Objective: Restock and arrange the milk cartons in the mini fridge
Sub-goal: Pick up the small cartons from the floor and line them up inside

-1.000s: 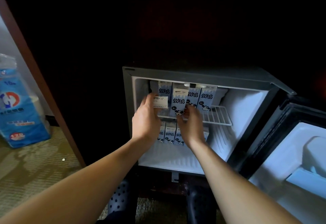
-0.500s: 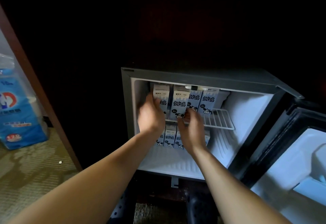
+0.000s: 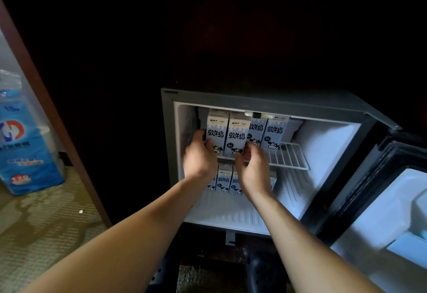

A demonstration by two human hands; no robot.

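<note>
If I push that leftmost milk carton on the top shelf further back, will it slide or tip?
Probably tippy: the leftmost carton is tall and narrow, and bars of the wire shelf may catch its base. It looks like stiff cardboard, so your left hand shouldn't crush it. The neighbouring carton close beside it likely steadies it.

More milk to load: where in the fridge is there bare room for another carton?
Free: the right end of the wire shelf, between the rightmost upper carton and the right wall; the floor in front and right of the lower cartons. Crowded: the shelf's left, four cartons abreast, left hand gripping the leftmost carton, right hand alongside.
</note>
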